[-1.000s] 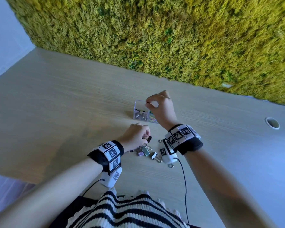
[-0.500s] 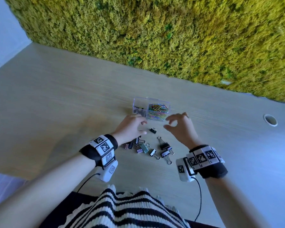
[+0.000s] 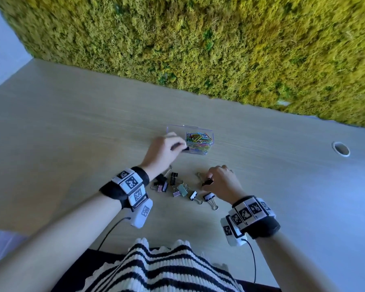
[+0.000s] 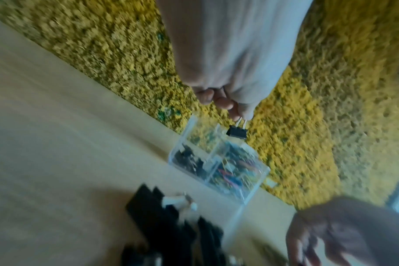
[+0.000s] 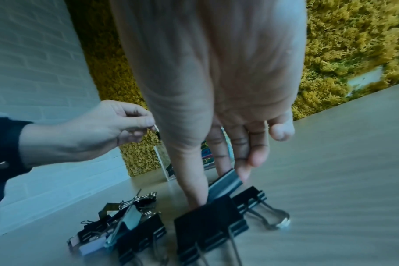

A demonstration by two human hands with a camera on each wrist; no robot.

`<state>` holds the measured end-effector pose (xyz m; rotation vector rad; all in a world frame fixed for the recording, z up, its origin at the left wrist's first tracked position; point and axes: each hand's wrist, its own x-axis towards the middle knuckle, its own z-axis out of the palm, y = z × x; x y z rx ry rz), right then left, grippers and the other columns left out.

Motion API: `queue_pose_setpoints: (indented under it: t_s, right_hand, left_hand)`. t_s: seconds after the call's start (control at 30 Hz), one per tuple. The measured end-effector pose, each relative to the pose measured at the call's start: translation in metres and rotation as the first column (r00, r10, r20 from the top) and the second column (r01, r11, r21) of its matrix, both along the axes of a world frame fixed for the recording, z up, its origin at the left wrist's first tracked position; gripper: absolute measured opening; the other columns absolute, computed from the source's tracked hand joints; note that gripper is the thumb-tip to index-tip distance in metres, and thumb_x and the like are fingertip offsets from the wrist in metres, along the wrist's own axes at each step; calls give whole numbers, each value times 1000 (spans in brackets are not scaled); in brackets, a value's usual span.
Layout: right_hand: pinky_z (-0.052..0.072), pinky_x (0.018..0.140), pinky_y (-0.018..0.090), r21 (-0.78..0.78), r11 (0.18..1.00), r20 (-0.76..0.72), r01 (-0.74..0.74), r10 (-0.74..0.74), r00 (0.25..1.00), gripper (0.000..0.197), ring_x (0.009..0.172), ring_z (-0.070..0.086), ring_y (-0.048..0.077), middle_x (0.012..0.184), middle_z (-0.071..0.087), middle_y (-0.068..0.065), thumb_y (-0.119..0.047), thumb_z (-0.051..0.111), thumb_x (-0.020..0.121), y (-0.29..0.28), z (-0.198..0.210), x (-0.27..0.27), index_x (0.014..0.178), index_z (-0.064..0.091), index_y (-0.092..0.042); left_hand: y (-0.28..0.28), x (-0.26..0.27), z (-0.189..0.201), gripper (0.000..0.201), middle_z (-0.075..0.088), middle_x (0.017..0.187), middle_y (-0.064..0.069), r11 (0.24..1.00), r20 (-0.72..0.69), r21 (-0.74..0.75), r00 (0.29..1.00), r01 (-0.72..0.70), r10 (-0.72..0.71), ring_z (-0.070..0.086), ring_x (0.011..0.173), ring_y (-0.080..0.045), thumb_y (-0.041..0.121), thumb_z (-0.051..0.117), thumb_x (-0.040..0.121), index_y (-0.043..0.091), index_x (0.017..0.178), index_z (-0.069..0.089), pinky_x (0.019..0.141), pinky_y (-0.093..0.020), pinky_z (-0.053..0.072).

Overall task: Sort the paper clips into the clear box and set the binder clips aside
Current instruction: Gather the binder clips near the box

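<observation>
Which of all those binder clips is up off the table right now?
The small black binder clip pinched by its wire handles in the left hand, dangling above the clear box. The others lie on the wooden table.

Wooden table (image 3: 76, 127): clear box (image 3: 210, 133), binder clips (image 3: 182, 189).

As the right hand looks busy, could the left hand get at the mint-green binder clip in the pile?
Probably not at once: the left hand pinches a small black binder clip by the clear box; the mint-green binder clip lies uncovered.

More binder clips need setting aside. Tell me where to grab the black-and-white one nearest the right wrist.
Pinch the black-and-white binder clip by its wire handles, coming from the near side: they lie flat, pointing toward the person, clear of the other clips.
</observation>
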<state>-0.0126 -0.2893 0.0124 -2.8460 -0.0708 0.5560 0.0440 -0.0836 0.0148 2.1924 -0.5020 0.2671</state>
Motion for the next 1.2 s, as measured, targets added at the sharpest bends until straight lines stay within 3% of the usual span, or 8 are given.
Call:
queue_pose_setpoints:
  t_s: [0.13,0.33,0.43,0.57,0.7,0.9,1.07,1.2]
  right_hand:
    - [41,75,33,13,998,52,-67,66,996,32,96,52,26,98,63,6,-18,67,75,3,-6,0,105,54,-14]
    - [53,72,34,260,965,216,-39,-19,976,32,79,62,18,94,69,3,-7,70,76,5,5,9,104,62,-18]
    - [54,71,36,466,881,435,-79,-150,888,28,74,59,14,87,68,-1,-8,70,77,13,28,18,103,69,-18]
    - [45,78,39,524,837,629,-158,-255,734,18,84,56,23,83,48,-22,-12,74,73,38,53,42,89,68,-15]
    - [42,75,38,408,902,707,-142,-213,674,17,83,51,28,78,40,-10,-13,76,67,64,48,72,82,68,-11]
    - [46,69,40,224,954,702,-199,-16,712,7,81,50,29,70,61,1,-12,73,67,74,26,78,73,70,-11]
    - [43,72,33,310,917,709,-250,-48,703,15,85,49,25,88,69,-2,-16,73,71,45,23,64,86,71,-15]
    - [44,69,31,316,938,365,-144,19,931,43,78,48,15,94,61,1,-22,80,67,3,24,32,106,63,-17]
  left_hand:
    - [18,24,19,5,70,74,2,983,91,-59,979,-176,181,59,61,-6,14,72,80,9,81,73,58,-17,48]
    - [22,40,12,19,69,82,1,989,-32,-18,989,-145,145,60,65,-7,15,75,77,10,95,71,66,-26,54]
    - [29,35,6,29,60,88,1,986,20,-29,986,-165,165,46,60,-4,15,74,78,11,106,66,61,-14,41]
    - [39,23,-4,31,60,88,0,980,-44,19,979,-200,201,49,68,-5,22,73,79,11,106,63,65,-18,42]
    - [49,8,-14,32,59,86,6,976,-318,205,939,-68,133,56,75,-6,29,75,75,16,101,62,64,-13,37]
    - [61,-7,-22,40,61,82,8,919,-500,368,863,144,65,59,74,-10,46,81,64,20,87,61,63,-19,44]
    - [58,-14,-19,44,59,76,11,852,-547,472,834,227,81,62,67,-15,48,84,55,26,77,53,64,-34,52]
    - [53,-18,-17,40,61,79,9,848,-546,474,835,237,73,62,67,-17,39,86,58,24,82,57,57,-32,49]
